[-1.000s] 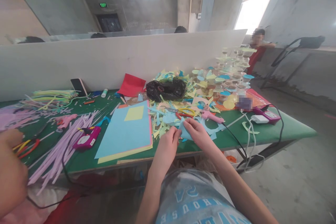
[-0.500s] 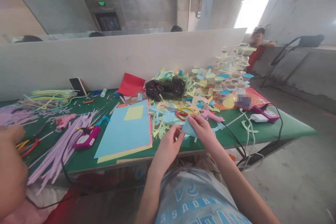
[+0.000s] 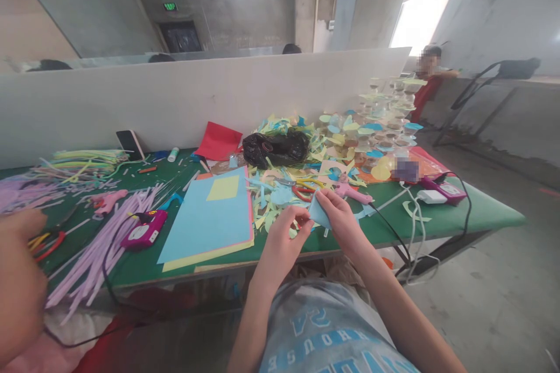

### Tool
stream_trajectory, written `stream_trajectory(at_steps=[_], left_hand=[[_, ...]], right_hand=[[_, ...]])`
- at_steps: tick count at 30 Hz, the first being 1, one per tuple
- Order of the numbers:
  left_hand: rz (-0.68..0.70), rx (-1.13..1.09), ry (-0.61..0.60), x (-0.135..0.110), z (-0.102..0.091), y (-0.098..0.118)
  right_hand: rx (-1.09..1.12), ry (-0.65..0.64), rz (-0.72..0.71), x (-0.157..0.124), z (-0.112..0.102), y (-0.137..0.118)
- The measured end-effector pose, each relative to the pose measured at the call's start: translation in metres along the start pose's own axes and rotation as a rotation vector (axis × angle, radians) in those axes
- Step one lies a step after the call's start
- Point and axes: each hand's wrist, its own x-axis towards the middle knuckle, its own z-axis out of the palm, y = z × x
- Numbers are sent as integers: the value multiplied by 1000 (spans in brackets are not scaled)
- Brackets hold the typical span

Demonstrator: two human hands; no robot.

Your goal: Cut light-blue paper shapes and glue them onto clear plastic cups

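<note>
A small piece of light blue paper (image 3: 320, 217) is held up over the table's front edge. My right hand (image 3: 339, 215) pinches it along its upper right side. At the lower left edge of the paper, the thumb and fingers of my left hand (image 3: 286, 233) are closed on it. Just beyond my hands lie scissors with red and yellow handles (image 3: 306, 189) on a heap of paper scraps (image 3: 266, 210). A pink glue gun (image 3: 350, 191) lies by my right hand. Left of my hands is a stack of coloured paper sheets (image 3: 205, 215), blue on top.
A black plastic bag (image 3: 275, 148) sits in the scraps. Stacked clear cups with paper discs (image 3: 389, 122) stand at the back right. Cables and a purple power strip (image 3: 446, 191) lie on the right. A co-worker's arm (image 3: 21, 280) reaches in at left, near purple strips (image 3: 105, 239).
The blue paper and both hands have shifted slightly to the right, and the paper has turned a little between the fingers. The co-worker's hand at left has moved slightly.
</note>
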Motion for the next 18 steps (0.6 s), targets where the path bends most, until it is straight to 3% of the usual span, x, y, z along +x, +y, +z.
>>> stream_trajectory(at_steps=[6,18], left_hand=[[-77,-44,37,0,3,-1],[-189,-48,-5,2,1,-2]], right_hand=[[26,11,-23,-1,0,-1],[-52,15,-68,-3,2,-5]])
